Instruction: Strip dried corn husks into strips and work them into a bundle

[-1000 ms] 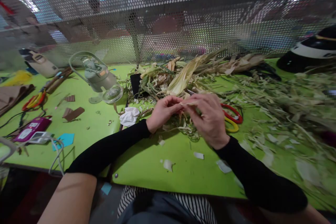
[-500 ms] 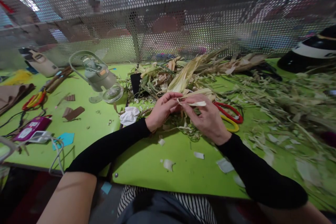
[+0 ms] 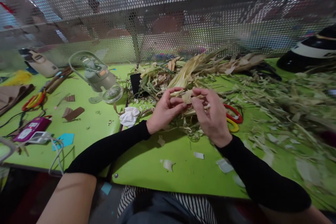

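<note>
A small pale piece of corn husk (image 3: 187,97) is held between my two hands above the green table. My left hand (image 3: 166,110) has its fingers closed on the husk from the left. On the other side, the thumb and forefinger of my right hand (image 3: 214,119) pinch its edge. More husk strips lie under the hands, partly hidden by them. Right behind them spreads a pile of dry corn husks (image 3: 185,73). Red and yellow looped handles (image 3: 237,114), which look like scissors, stick out beside my right hand.
Shredded husks (image 3: 286,112) cover the table's right side. A crumpled white tissue (image 3: 129,116), a black phone-like slab (image 3: 135,84) and a bottle with a loop handle (image 3: 101,77) stand or lie to the left. A perforated metal screen (image 3: 157,17) closes off the back.
The narrow folded strip in my fingers now shows as a wider, rounded piece. My right hand has shifted slightly right and turned, with its fingers more upright.
</note>
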Demonstrator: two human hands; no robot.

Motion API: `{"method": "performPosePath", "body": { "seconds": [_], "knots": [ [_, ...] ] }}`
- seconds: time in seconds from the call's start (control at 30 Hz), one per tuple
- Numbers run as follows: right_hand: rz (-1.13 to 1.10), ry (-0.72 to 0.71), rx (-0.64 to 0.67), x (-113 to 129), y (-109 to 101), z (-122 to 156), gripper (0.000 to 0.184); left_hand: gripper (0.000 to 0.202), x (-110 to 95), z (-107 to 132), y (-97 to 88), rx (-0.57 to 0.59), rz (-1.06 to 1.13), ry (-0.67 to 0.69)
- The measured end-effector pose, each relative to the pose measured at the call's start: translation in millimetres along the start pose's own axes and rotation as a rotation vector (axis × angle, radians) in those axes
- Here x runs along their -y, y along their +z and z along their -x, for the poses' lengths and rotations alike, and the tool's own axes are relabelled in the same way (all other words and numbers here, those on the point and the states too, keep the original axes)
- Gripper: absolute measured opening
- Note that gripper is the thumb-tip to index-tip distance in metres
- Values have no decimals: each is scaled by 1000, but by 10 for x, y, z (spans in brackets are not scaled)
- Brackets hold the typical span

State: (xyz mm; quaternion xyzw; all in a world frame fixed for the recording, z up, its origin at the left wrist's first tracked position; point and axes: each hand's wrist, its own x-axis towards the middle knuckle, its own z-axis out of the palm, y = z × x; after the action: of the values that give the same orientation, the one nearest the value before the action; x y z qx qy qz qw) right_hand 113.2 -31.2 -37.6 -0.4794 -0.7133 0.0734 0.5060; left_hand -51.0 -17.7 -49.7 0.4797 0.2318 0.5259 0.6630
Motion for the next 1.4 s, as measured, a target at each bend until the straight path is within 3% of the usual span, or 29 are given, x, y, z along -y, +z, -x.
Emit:
{"method": "performPosePath", "body": {
  "seconds": [0.1, 0.2, 0.4, 0.57, 0.73, 0.93, 1.23, 1.4],
  "knots": [
    [-86, 170, 120, -22, 24, -32, 35, 49, 7, 4, -23, -10, -103, 52],
    [-186, 215, 163, -53, 43, -56, 36, 38, 3, 13, -16, -35, -187, 79],
    [-214, 58, 88, -115, 69, -43, 21, 51, -8, -16, -13, -86, 5, -127],
    [-156, -31, 53, -139, 75, -21, 13, 45, -22, -43, -47, -36, 72, -302],
    [-37, -70, 17, -172, 69, -32, 29, 43, -54, -50, -37, -127, 76, -197],
    [34, -77, 234, -219, 67, -40, 34, 41, -75, -72, -40, -170, -65, -114],
    [56, -87, 242, -184, 43, -42, 32, 24, -117, -99, -41, -247, -28, -112],
    [136, -149, 109, -173, -12, -45, 28, 19, -110, -140, -88, -245, 62, -159]
  ]
}}
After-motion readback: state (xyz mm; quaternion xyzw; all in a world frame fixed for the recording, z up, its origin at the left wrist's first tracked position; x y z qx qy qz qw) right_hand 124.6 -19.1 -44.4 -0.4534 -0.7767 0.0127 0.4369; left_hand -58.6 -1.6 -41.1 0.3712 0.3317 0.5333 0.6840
